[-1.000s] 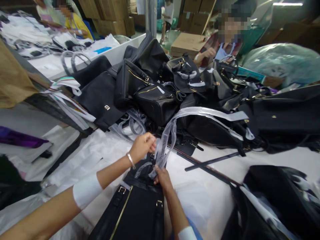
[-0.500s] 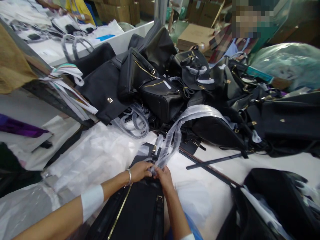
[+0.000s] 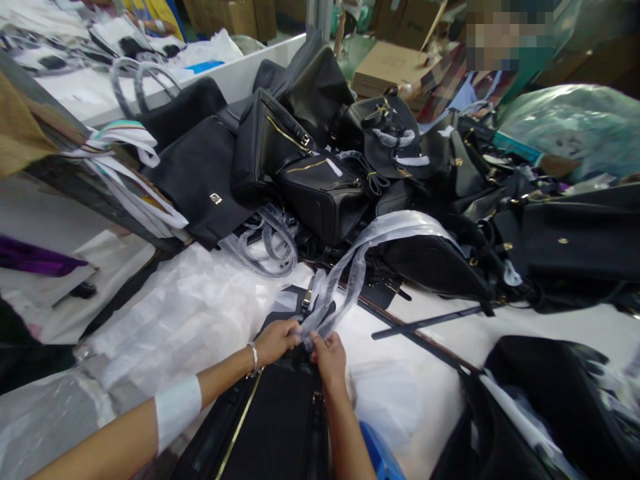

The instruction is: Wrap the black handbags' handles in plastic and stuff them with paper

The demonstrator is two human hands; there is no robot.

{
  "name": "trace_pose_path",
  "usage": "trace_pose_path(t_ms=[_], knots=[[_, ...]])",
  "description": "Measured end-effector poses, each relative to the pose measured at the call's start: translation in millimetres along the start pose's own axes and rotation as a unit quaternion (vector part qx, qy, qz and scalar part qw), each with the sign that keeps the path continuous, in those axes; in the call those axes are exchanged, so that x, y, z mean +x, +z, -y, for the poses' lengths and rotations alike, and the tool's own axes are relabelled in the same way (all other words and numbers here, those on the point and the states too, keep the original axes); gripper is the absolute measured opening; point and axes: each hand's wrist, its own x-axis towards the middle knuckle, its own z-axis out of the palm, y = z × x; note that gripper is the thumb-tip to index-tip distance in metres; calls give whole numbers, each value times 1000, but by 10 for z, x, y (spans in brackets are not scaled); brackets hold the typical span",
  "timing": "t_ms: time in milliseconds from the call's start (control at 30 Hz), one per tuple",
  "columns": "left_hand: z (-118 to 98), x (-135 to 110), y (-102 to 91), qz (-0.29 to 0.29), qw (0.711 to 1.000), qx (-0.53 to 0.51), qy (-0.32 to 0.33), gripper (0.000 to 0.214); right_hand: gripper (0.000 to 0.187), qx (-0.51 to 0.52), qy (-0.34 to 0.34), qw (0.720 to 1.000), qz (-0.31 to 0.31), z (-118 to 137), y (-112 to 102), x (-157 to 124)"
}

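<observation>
A black bag (image 3: 277,420) with a gold zipper and gold buckles lies in front of me on the white table. At its top end my left hand (image 3: 277,341) pinches the clear plastic wrap around the bag's strap. Just to the right, my right hand (image 3: 330,357) pinches the same wrap, thumb against fingers. From between my hands the plastic-wrapped strap (image 3: 367,240) runs up and right, curving over a dark bag in the pile. My fingertips cover the end of the strap and wrap, so its fastening cannot be seen.
Black bags (image 3: 320,193) are heaped across the far side. White tissue and plastic sheets (image 3: 185,300) lie to my left. A loose black strip (image 3: 430,322) and another black bag (image 3: 550,387) are on the right. Beyond the pile a person stands near stacked cardboard (image 3: 390,67).
My hands have drawn slightly apart at the plastic wrap, the left one shifting a little left. The whole view has also moved slightly.
</observation>
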Motion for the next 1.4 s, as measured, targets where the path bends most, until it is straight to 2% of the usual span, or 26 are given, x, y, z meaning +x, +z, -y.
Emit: trace_pose_path(t_ms=[100, 200, 267, 300, 367, 400, 467, 533, 633, 733, 800, 833, 867, 933, 1000, 1200, 1300, 1400], knots=[[81, -37, -101, -15, 999, -32, -6, 14, 33, -50, -3, 998, -41, -11, -138, -40], [107, -88, -172, -27, 999, -35, 1, 18, 38, -186, -35, 978, -91, 131, -266, -154], [72, -119, -175, -38, 999, -21, 14, 20, 38, -256, -67, 961, -76, 287, -263, -217], [43, -132, -167, -44, 999, -12, 24, 20, 39, -248, -86, 964, -47, 361, -227, -230], [-22, -157, -146, -54, 997, 8, 46, 22, 38, -124, -96, 987, 38, 461, -98, -211], [-50, -172, -137, -59, 997, 18, 55, 22, 38, -36, -80, 993, 76, 479, -15, -182], [-82, -209, -131, -70, 995, 35, 65, 24, 41, 111, -20, 986, 125, 457, 155, -109], [-75, -255, -138, -80, 994, 45, 66, 26, 46, 177, 25, 973, 145, 391, 300, -49], [-29, -313, -165, -80, 994, 42, 60, 26, 48, 197, 23, 969, 148, 310, 421, -26], [-33, -317, -224, -69, 996, 19, 46, 18, 42, 203, -4, 970, 135, 311, 424, -72], [-99, -271, -288, -52, 997, -42, 29, 16, 35, 176, -45, 976, 121, 349, 393, -128], [-149, -232, -324, -39, 993, -106, 13, 21, 31, 154, -71, 979, 116, 373, 379, -161], [-205, -184, -358, -24, 982, -186, -8, 26, 28, 129, -98, 980, 114, 397, 370, -196], [-320, -70, -411, 0, 941, -334, -58, 29, 25, 87, -140, 979, 119, 431, 379, -265], [-416, 48, -442, 5, 914, -396, -84, 30, 25, 80, -146, 978, 122, 431, 422, -319], [-587, 252, -522, 11, 922, -385, -46, 40, 29, 157, -71, 965, 197, 295, 574, -310], [-606, 284, -538, 1, 934, -356, -42, 41, 29, 133, -68, 978, 148, 308, 608, -260], [-553, 287, -483, -81, 948, -301, -60, 32, 31, 87, -81, 988, 99, 365, 638, -239]])
